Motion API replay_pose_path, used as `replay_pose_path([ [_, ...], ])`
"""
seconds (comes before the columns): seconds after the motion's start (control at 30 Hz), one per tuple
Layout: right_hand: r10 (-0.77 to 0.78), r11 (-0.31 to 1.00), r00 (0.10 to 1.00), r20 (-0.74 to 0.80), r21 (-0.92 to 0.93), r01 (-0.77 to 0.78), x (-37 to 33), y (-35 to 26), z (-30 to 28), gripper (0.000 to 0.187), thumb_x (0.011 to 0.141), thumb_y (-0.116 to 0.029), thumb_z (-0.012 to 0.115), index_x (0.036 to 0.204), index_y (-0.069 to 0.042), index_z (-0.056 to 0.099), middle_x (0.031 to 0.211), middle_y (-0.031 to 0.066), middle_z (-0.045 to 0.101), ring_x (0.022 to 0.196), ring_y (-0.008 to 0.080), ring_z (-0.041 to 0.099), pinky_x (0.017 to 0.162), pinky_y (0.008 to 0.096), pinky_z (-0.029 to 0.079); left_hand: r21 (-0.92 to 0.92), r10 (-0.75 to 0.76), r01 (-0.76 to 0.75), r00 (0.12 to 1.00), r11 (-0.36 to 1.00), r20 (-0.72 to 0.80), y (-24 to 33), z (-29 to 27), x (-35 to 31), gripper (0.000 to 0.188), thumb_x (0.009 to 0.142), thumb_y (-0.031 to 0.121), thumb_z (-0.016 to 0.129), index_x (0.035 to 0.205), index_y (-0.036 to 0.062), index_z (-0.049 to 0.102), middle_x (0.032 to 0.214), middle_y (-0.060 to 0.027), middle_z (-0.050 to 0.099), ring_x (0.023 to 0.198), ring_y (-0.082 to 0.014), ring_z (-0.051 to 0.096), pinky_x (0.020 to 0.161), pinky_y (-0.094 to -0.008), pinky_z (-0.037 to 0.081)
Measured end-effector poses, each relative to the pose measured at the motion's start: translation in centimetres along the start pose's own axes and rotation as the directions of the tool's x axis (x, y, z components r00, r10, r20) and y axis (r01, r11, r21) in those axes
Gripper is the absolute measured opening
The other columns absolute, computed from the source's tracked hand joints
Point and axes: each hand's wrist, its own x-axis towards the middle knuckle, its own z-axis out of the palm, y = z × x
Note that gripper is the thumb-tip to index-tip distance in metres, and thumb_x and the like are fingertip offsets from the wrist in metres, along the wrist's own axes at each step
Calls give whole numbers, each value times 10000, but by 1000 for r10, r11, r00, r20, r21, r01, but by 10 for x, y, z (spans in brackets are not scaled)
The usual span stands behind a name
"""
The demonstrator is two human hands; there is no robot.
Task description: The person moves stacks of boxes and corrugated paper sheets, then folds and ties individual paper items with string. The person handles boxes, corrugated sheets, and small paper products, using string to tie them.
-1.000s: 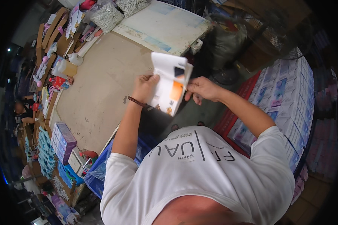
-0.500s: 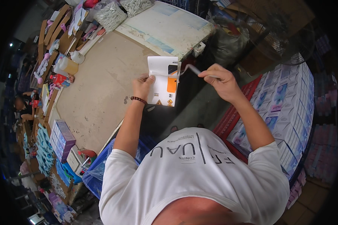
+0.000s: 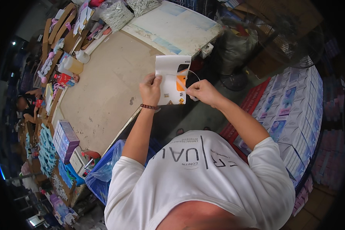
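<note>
My left hand [image 3: 150, 90] is closed on the left edge of a white printed packet [image 3: 166, 82], thumb on its front face. The packet, held upright above the table's edge, carries an orange and black patch and small yellow signs; whether it is a box or a folded sheet I cannot tell. At its right side my right hand [image 3: 205, 93] pinches a thin pale strip [image 3: 181, 81]. Part of that strip lies across the orange patch, and a thin part loops out behind the packet's right edge. The fingers partly hide its end.
A beige worktable [image 3: 103, 73] spreads to the left, with bottles [image 3: 73, 65] and a purple box [image 3: 66, 141] along its far left side. Below it stands a blue crate [image 3: 103, 172]. Stacked white-blue cartons [image 3: 287, 111] fill the right, near a fan [image 3: 287, 30].
My right hand has moved left and down to the packet, bringing the strip against its front. My left hand and the packet have shifted slightly right.
</note>
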Motion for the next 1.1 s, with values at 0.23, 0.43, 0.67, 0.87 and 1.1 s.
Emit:
replay_pose_path([
  [0.23, -122, 988, 971, -204, 70, 139, 12, -4, 18, 213, 873, -145, 614, 830, 56, 669, 625, 3, 576, 562, 62, 465, 529, 246, 389, 1, 10, -10, 999, 1000, 40, 4, 13, -22, 175, 853, 76, 641, 956, -65, 642, 807, -58, 652, 725, -85, 564, 652, -224, 454],
  [0.43, 27, 914, 914, -405, 379, 141, 12, 2, 36, 174, 867, -114, 627, 871, 60, 623, 672, 48, 594, 573, 97, 550, 490, 230, 440, 60, 77, -81, 995, 995, 66, 6, 30, -32, 152, 860, 77, 635, 951, -44, 647, 774, -52, 648, 692, -80, 553, 614, -228, 450],
  [0.67, 24, 780, 815, -579, 520, 347, 9, 6, 47, 376, 867, -160, 650, 1097, 46, 436, 838, 150, 634, 669, 175, 648, 571, 277, 541, 207, 272, -295, 953, 933, 133, 11, 42, -44, 128, 804, 30, 651, 927, -6, 644, 778, -134, 645, 645, -223, 619, 597, -309, 486],
  [0.87, 107, 709, 878, -466, 655, 261, 4, 1, 42, 315, 906, -205, 600, 1080, 28, 478, 850, 144, 636, 711, 210, 662, 600, 303, 550, 283, 437, -471, 882, 835, 176, 22, 37, -47, 134, 790, 9, 639, 923, 24, 631, 807, -132, 643, 684, -280, 639, 588, -343, 500],
  [1.1, 194, 734, 938, -288, 677, 56, 0, -9, 35, 236, 925, -237, 563, 1010, -18, 552, 859, 118, 642, 709, 210, 659, 624, 325, 563, 337, 502, -551, 834, 763, 227, 21, 23, -47, 123, 792, 24, 622, 911, 55, 620, 775, -118, 634, 656, -292, 624, 538, -358, 489],
])
